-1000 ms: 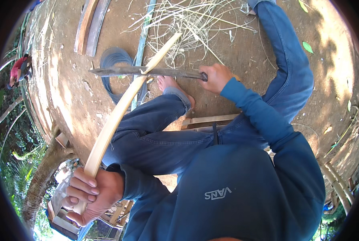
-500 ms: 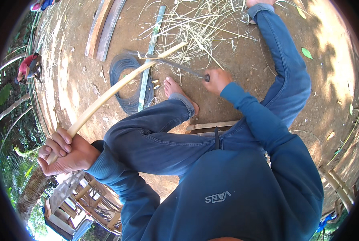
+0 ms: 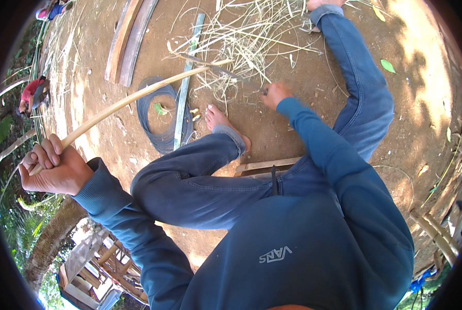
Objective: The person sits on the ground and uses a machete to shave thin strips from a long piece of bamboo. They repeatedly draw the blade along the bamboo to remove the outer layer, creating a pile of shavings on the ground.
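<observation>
Ground: bare dirt yard [image 3: 313,134], shavings [image 3: 251,36] | left grip [image 3: 52,170] clenches bamboo strip [image 3: 133,101] | right grip [image 3: 275,94] clenches knife [image 3: 226,72]

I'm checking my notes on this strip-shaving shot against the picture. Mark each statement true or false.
1. The left hand grips one end of the pale bamboo strip. True.
2. The right hand holds a knife against the strip. True.
3. The person wears shoes. False: the foot is bare.
4. A coil of dark wire lies on the dirt ground. True.
5. The shavings are piled behind the person. False: they lie in front, beyond the knife.
</observation>
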A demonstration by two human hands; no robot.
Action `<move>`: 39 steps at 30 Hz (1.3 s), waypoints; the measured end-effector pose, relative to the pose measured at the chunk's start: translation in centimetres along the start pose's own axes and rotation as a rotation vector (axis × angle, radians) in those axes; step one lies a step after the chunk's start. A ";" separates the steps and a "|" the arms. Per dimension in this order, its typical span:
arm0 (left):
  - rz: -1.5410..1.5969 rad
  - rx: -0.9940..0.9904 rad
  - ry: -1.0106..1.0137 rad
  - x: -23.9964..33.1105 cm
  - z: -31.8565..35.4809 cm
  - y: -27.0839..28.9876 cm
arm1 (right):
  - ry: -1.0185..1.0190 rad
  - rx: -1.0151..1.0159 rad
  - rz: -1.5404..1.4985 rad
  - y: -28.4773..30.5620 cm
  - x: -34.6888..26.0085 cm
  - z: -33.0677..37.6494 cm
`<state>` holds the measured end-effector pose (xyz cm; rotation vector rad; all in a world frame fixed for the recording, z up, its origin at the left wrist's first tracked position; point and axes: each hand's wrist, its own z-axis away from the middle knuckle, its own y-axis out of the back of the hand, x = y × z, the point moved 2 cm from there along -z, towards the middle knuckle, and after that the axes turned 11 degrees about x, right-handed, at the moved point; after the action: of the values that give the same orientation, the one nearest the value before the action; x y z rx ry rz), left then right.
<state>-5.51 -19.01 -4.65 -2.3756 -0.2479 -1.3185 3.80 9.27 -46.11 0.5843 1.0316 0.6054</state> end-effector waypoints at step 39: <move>0.131 -0.033 -0.075 3.1 8.9 3.7 | 0.474 -0.037 -0.276 5.2 -14.2 9.5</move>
<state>4.31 -18.61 -7.24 -2.4269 -0.0899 -1.1842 6.00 1.48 -30.20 0.2586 1.5135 0.5272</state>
